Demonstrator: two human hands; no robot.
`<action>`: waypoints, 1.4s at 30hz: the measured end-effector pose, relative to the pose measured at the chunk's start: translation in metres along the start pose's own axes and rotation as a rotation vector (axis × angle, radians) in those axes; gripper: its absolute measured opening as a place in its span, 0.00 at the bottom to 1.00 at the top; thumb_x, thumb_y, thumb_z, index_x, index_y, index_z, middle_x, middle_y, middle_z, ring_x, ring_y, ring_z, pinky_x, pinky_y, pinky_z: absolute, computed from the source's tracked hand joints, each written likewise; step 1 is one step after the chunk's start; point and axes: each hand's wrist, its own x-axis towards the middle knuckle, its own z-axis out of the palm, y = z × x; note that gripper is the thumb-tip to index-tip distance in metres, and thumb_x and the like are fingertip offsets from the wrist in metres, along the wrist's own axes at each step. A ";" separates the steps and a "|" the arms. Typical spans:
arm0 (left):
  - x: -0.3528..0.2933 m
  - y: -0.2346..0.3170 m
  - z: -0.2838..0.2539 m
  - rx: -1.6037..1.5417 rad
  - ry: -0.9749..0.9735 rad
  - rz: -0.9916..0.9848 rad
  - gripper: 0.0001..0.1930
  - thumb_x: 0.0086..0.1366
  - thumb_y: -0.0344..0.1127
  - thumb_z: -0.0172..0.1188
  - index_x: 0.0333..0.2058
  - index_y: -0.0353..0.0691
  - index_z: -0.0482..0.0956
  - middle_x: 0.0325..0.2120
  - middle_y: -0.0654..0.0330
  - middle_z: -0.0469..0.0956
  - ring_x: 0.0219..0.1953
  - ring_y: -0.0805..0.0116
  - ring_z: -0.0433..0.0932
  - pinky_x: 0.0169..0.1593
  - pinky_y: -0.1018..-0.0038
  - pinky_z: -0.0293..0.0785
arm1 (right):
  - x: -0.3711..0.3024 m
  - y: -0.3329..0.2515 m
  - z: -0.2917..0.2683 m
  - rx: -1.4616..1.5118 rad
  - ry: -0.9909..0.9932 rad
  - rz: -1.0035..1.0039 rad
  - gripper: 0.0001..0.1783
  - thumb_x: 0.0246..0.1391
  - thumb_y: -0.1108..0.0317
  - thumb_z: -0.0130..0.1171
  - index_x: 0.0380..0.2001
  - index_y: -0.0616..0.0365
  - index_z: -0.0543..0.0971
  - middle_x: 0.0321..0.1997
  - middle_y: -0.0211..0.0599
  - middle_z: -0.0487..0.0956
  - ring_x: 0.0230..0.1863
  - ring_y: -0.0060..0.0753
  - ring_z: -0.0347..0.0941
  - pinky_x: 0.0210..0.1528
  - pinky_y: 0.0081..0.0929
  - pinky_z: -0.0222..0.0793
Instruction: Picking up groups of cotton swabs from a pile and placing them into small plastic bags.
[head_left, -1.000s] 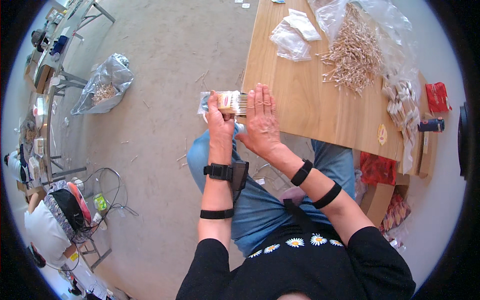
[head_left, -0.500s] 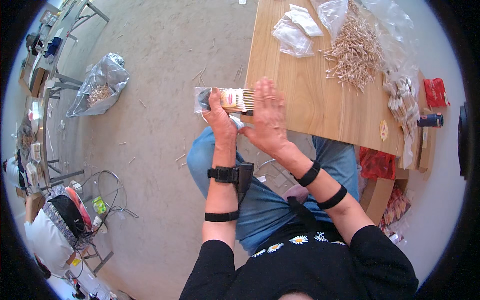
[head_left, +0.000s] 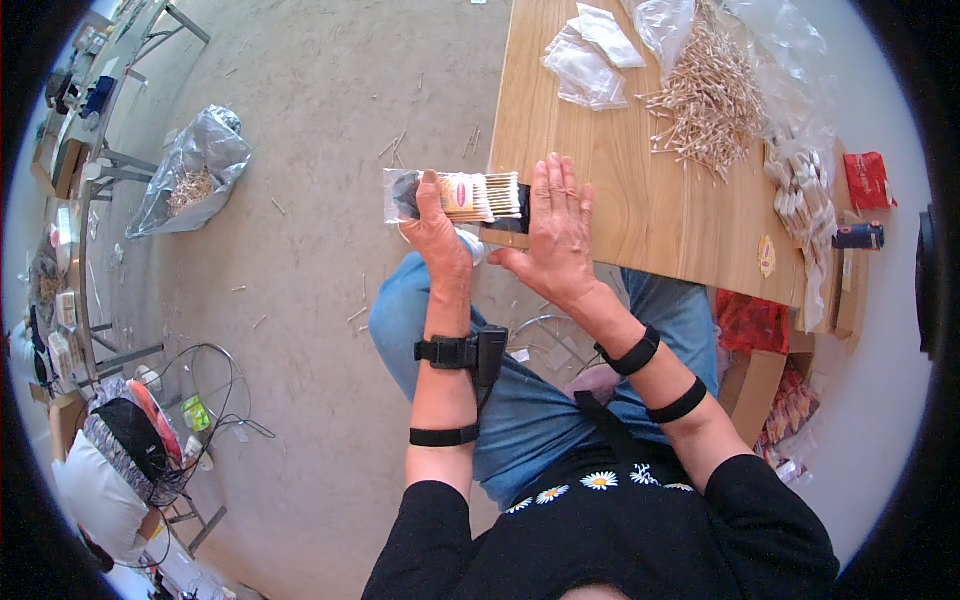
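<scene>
My left hand (head_left: 437,232) is closed round a clear bag of cotton swabs (head_left: 465,196), held level beside the table's left edge. A printed label shows through the plastic, and the swab tips stick out in a row at the right end. Just right of those tips, my right hand (head_left: 560,230) is held flat with its fingers stretched and its thumb apart, holding nothing. Between that hand and the swabs shows a dark patch (head_left: 517,215) at the table corner; what it is I cannot make out.
On the wooden table (head_left: 640,190) lie a big heap of loose swabs (head_left: 705,110), empty clear bags (head_left: 590,70) and filled packs (head_left: 803,195). A label card (head_left: 767,257) rests near its front edge. A plastic sack (head_left: 195,175) with swabs stands on the floor at left.
My right hand has moved right, off the swab ends, uncovering the tips. The left hand keeps its hold on the bag, nearly in place.
</scene>
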 end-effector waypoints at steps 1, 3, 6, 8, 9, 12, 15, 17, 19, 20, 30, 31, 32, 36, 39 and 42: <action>0.000 0.001 0.001 -0.006 0.008 -0.002 0.09 0.69 0.39 0.59 0.34 0.40 0.76 0.30 0.69 0.75 0.31 0.80 0.74 0.36 0.77 0.74 | 0.003 -0.002 -0.003 0.021 -0.019 -0.020 0.71 0.30 0.44 0.78 0.69 0.72 0.50 0.76 0.59 0.45 0.78 0.56 0.35 0.74 0.61 0.32; -0.001 0.002 0.004 -0.013 0.015 -0.005 0.09 0.69 0.39 0.59 0.34 0.40 0.76 0.29 0.69 0.75 0.31 0.80 0.74 0.36 0.77 0.74 | 0.006 -0.003 0.005 0.009 -0.009 -0.031 0.70 0.30 0.45 0.78 0.69 0.72 0.50 0.76 0.59 0.45 0.78 0.57 0.34 0.74 0.60 0.32; -0.001 0.003 0.006 0.017 0.014 -0.027 0.09 0.69 0.38 0.59 0.34 0.40 0.76 0.30 0.69 0.75 0.31 0.80 0.74 0.36 0.77 0.73 | 0.004 -0.002 0.012 -0.040 0.000 -0.053 0.71 0.29 0.45 0.78 0.69 0.72 0.50 0.76 0.60 0.45 0.78 0.57 0.34 0.74 0.60 0.31; 0.000 0.002 0.005 0.008 0.002 0.023 0.09 0.70 0.38 0.58 0.33 0.40 0.75 0.29 0.69 0.75 0.31 0.81 0.73 0.34 0.77 0.73 | 0.003 -0.006 0.012 -0.080 -0.003 -0.060 0.72 0.28 0.45 0.78 0.69 0.72 0.49 0.76 0.60 0.45 0.78 0.57 0.34 0.75 0.59 0.30; -0.001 0.002 0.005 0.009 0.004 0.022 0.09 0.70 0.38 0.58 0.33 0.40 0.75 0.29 0.69 0.75 0.31 0.81 0.73 0.34 0.77 0.73 | 0.003 -0.010 0.013 -0.070 -0.020 -0.040 0.71 0.30 0.47 0.78 0.69 0.72 0.48 0.76 0.59 0.44 0.79 0.56 0.32 0.75 0.57 0.30; -0.003 0.002 0.010 0.115 0.016 0.039 0.09 0.70 0.38 0.57 0.33 0.40 0.75 0.29 0.69 0.74 0.30 0.81 0.72 0.33 0.77 0.72 | 0.006 -0.018 0.017 -0.039 -0.008 -0.034 0.68 0.34 0.52 0.76 0.70 0.73 0.47 0.76 0.58 0.43 0.79 0.55 0.31 0.76 0.55 0.29; -0.003 0.001 0.013 0.051 0.040 0.033 0.10 0.70 0.36 0.57 0.30 0.38 0.75 0.27 0.69 0.74 0.28 0.81 0.70 0.32 0.77 0.70 | 0.007 -0.021 0.026 -0.044 0.041 -0.069 0.64 0.37 0.55 0.73 0.69 0.73 0.47 0.76 0.59 0.44 0.79 0.55 0.32 0.76 0.53 0.29; -0.001 -0.003 0.009 0.035 0.029 0.026 0.09 0.70 0.36 0.57 0.30 0.38 0.75 0.27 0.69 0.74 0.28 0.81 0.70 0.32 0.77 0.70 | 0.008 -0.020 0.027 -0.074 0.062 -0.086 0.62 0.38 0.57 0.71 0.69 0.74 0.47 0.76 0.59 0.44 0.79 0.55 0.33 0.76 0.52 0.29; 0.001 -0.005 0.003 0.047 0.022 0.023 0.09 0.70 0.37 0.58 0.32 0.39 0.75 0.28 0.69 0.74 0.29 0.81 0.72 0.33 0.77 0.71 | 0.009 -0.016 0.023 -0.068 0.037 -0.152 0.64 0.37 0.55 0.74 0.69 0.72 0.47 0.76 0.59 0.45 0.79 0.54 0.34 0.76 0.53 0.29; 0.002 -0.006 0.001 0.059 0.014 0.020 0.09 0.70 0.38 0.58 0.33 0.40 0.75 0.29 0.69 0.74 0.30 0.82 0.73 0.34 0.78 0.73 | 0.008 -0.014 0.020 -0.067 0.036 -0.153 0.64 0.37 0.55 0.74 0.69 0.72 0.47 0.76 0.59 0.45 0.79 0.54 0.34 0.76 0.53 0.29; 0.002 -0.008 0.002 0.043 0.025 -0.011 0.09 0.69 0.39 0.59 0.33 0.41 0.75 0.29 0.69 0.75 0.30 0.80 0.74 0.34 0.77 0.74 | 0.006 -0.017 0.019 -0.049 0.011 -0.035 0.69 0.33 0.49 0.77 0.70 0.71 0.48 0.77 0.57 0.44 0.79 0.54 0.33 0.75 0.56 0.30; 0.002 -0.009 0.002 0.027 0.036 -0.030 0.09 0.69 0.39 0.59 0.33 0.41 0.75 0.29 0.69 0.75 0.30 0.80 0.74 0.34 0.77 0.75 | 0.007 -0.017 0.021 -0.050 0.025 -0.059 0.69 0.32 0.49 0.77 0.70 0.71 0.49 0.77 0.57 0.44 0.79 0.54 0.33 0.75 0.56 0.30; 0.003 -0.009 0.002 0.009 0.047 -0.050 0.09 0.69 0.39 0.59 0.33 0.41 0.75 0.30 0.68 0.75 0.30 0.80 0.74 0.35 0.77 0.75 | 0.008 -0.016 0.021 -0.050 0.025 -0.058 0.69 0.32 0.49 0.77 0.70 0.71 0.49 0.77 0.57 0.44 0.79 0.54 0.33 0.75 0.56 0.30; 0.001 -0.005 0.000 0.052 0.019 -0.018 0.09 0.69 0.39 0.59 0.33 0.41 0.75 0.29 0.68 0.75 0.31 0.80 0.75 0.35 0.76 0.75 | 0.006 -0.010 0.014 -0.009 -0.001 -0.090 0.68 0.33 0.49 0.76 0.70 0.72 0.48 0.76 0.58 0.44 0.79 0.55 0.32 0.75 0.57 0.30; -0.001 -0.002 0.002 0.044 0.044 -0.023 0.09 0.69 0.39 0.59 0.33 0.40 0.76 0.29 0.68 0.75 0.31 0.80 0.75 0.35 0.76 0.75 | -0.003 0.000 0.011 -0.015 -0.021 -0.077 0.68 0.35 0.49 0.76 0.70 0.72 0.48 0.76 0.58 0.44 0.79 0.55 0.33 0.75 0.57 0.30; 0.000 -0.002 0.003 0.046 0.026 -0.022 0.09 0.69 0.39 0.59 0.34 0.40 0.76 0.29 0.69 0.75 0.31 0.80 0.74 0.35 0.76 0.75 | -0.003 -0.003 0.013 -0.046 0.004 -0.048 0.68 0.33 0.48 0.76 0.69 0.72 0.49 0.76 0.58 0.45 0.79 0.55 0.33 0.75 0.57 0.30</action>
